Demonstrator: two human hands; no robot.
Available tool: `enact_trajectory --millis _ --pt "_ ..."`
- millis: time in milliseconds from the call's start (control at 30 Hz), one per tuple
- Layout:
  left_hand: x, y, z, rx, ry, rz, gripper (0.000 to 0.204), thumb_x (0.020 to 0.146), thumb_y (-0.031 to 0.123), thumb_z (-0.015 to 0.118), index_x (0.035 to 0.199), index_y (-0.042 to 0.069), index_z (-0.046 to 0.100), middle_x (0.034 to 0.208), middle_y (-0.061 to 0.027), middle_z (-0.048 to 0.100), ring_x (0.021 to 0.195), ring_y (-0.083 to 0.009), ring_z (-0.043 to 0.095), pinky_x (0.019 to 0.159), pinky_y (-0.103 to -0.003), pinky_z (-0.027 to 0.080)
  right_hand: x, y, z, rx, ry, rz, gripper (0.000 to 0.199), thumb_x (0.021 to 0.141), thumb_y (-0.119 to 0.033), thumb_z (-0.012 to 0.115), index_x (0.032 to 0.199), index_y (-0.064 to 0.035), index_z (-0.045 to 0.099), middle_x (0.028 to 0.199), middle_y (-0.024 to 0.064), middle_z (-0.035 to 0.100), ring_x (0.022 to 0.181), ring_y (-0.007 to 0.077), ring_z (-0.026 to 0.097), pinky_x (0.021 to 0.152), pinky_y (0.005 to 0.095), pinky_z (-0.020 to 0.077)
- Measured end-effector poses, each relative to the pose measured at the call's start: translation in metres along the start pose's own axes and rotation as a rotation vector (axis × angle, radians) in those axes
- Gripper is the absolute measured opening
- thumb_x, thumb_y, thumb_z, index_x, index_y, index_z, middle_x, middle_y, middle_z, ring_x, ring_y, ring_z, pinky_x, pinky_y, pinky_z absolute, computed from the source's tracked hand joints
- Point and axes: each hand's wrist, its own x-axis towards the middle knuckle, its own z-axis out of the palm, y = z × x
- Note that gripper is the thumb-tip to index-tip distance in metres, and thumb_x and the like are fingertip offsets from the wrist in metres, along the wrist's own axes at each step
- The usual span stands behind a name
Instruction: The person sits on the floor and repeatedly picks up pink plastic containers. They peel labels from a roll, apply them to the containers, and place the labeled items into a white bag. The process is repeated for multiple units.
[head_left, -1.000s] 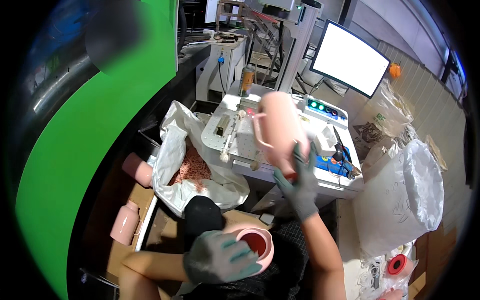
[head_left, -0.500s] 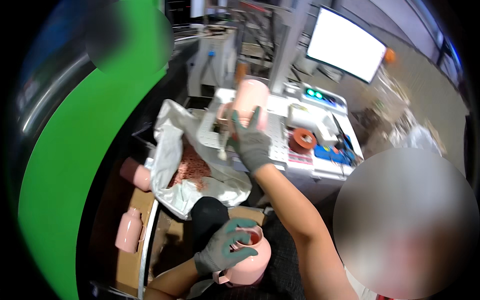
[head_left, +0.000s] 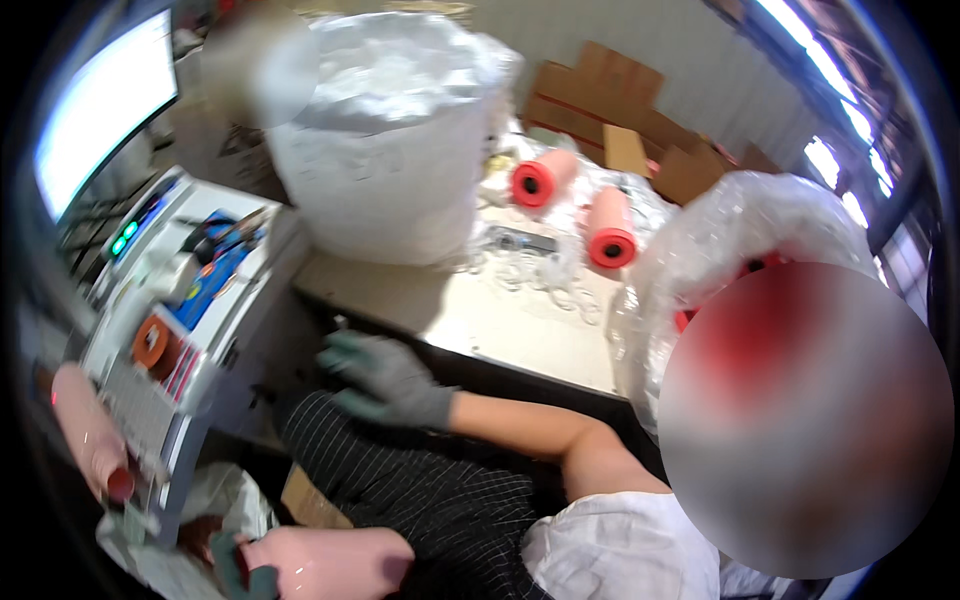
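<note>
My left hand (head_left: 242,568), in a grey glove with green fingertips, grips the mouth end of a pink jug (head_left: 335,560) at the lower edge. The jug lies on its side beside my striped dark trousers, and its lower part is cut off by the picture's edge. My gloved right hand (head_left: 395,382) is over my leg, near the white table's front edge, its fingers stretched out and nothing seen in them. A second pink jug (head_left: 88,425) rests tilted on the white machine (head_left: 135,385) at the far left.
On the white table (head_left: 450,310) stand a tall white sack (head_left: 380,185), two pink-and-red cylinders (head_left: 612,228) and loose clear rings. Clear plastic wrapping (head_left: 740,225) bulges at the right. A white bag (head_left: 240,490) stands under the machine; cardboard (head_left: 600,85) leans behind.
The view has swung to the right. My right hand has let go of the jug at the machine and moved away from it. My left hand still grips its jug, now lying over sideways.
</note>
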Motion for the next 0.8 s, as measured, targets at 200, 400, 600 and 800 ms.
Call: enact_trajectory --millis 200,400,600,800 --pt "-0.009 -0.036 0.024 -0.183 -0.004 -0.547 0.046 0.107 0.027 0.053 0.146 0.003 0.052 0.148 -0.0176 0.056 0.134 -0.0323 0.054 0.113 -0.044 0.043 -0.235 0.135 -0.322 -0.797 0.984 0.563 0.033 0.091 -0.01 0.068 0.12 0.0015 0.059 0.115 0.0147 0.062 0.107 0.0277 0.059 0.098 0.0398 0.0465" --pt "-0.096 -0.199 0.057 0.612 -0.322 -0.016 0.043 0.104 0.011 0.047 0.147 0.004 0.052 0.15 -0.0142 0.054 0.142 -0.0293 0.048 0.122 -0.041 0.035 -0.398 0.157 -0.425 -1.205 0.405 1.413 0.03 0.091 -0.019 0.061 0.117 -0.008 0.071 0.121 0.0224 0.068 0.116 0.0403 0.065 0.099 0.0469 0.0515" --pt "-0.032 -0.071 0.034 0.819 -0.574 -0.022 0.046 0.102 0.015 0.057 0.145 0.001 0.051 0.14 -0.0143 0.058 0.137 -0.0318 0.051 0.118 -0.041 0.039 -0.393 0.18 -0.42 -1.081 0.111 1.721 0.051 0.086 -0.043 0.07 0.122 -0.0075 0.07 0.126 0.0208 0.068 0.119 0.0378 0.065 0.101 0.0469 0.0514" --pt "0.043 0.0 0.087 -0.128 0.151 -0.471 0.042 0.103 0.013 0.053 0.143 0.0 0.053 0.136 -0.0143 0.061 0.131 -0.0284 0.055 0.112 -0.04 0.044 -0.384 0.186 -0.417 -1.363 0.223 1.485 0.053 0.083 -0.051 0.073 0.11 -0.005 0.071 0.107 0.0216 0.071 0.103 0.0394 0.068 0.091 0.0494 0.0546"
